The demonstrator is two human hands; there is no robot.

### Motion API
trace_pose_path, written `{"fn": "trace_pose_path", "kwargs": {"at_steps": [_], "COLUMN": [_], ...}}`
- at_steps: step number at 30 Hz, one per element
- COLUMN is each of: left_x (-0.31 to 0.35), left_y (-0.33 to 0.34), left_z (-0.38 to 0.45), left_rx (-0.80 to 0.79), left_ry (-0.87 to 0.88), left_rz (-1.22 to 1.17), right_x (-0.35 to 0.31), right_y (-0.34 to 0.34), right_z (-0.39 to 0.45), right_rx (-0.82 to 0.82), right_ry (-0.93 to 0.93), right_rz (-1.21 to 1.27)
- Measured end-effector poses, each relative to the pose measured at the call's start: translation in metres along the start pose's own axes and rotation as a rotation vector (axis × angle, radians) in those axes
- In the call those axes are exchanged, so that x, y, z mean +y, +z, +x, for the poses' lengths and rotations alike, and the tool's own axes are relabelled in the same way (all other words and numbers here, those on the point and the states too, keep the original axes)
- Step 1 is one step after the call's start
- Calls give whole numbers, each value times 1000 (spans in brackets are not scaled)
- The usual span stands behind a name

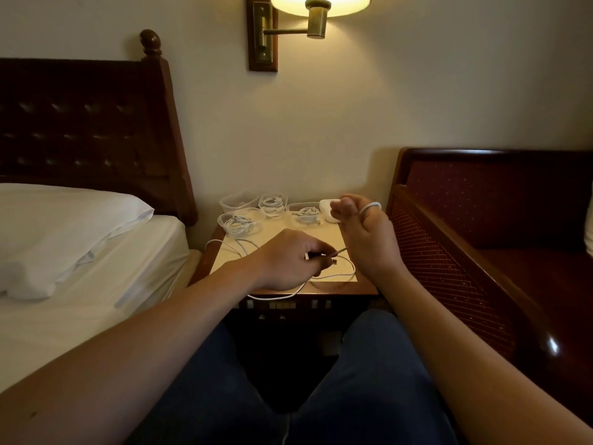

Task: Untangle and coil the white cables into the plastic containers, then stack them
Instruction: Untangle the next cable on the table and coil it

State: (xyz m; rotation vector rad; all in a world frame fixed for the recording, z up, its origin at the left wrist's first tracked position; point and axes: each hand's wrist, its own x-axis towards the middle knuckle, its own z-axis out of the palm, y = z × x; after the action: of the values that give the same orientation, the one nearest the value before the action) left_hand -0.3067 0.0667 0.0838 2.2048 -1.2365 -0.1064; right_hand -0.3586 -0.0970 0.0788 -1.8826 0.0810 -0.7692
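Containers (241, 216): four, maybe three filled

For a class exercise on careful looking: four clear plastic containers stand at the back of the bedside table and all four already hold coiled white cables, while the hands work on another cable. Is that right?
Not quite. The head view shows only three of the four clear plastic containers holding coiled white cables; the far-left container looks empty. The left hand and right hand do work another white cable.

Loose white cable (348, 268) sprawled across nightstand front, four clear plastic containers (240, 220) behind, three holding coils
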Motion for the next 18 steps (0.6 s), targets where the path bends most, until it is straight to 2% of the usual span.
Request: {"fn": "trace_pose_path", "kwargs": {"at_steps": [2, 4, 6, 8, 10, 12, 14, 15, 16, 18], "left_x": [0, 0, -2, -7, -11, -12, -8, -5, -1, 5], "left_y": [1, -1, -9, -18, -17, -9, 1, 5, 7, 11], "left_z": [-2, -3, -2, 1, 5, 11, 17, 20, 22, 24], "left_rx": [-7, 13, 81, 162, 255, 361, 418, 430, 434, 401], "left_ry": [43, 90, 137, 173, 180, 135, 87, 68, 41, -33], "left_rz": [21, 63, 77, 86, 34, -99, -304, -431, -565, -804], "right_x": [5, 8, 8, 7, 6, 7, 5, 4, 1, -7], "right_y": [2, 3, 0, -2, -4, -2, -3, -4, -5, -5], "right_z": [-3, -4, -3, -6, -13, -17, -16, -15, -13, -12], "right_rx": [-56, -139, -303, -514, -624, -744, -925, -989, -1012, -914], "right_ry": [-96, -110, 66, 336, 490, 613, 649, 635, 615, 569], "right_rz": [-334, -578, -532, -292, 18, 517, 1009, 1173, 1303, 1385]}}
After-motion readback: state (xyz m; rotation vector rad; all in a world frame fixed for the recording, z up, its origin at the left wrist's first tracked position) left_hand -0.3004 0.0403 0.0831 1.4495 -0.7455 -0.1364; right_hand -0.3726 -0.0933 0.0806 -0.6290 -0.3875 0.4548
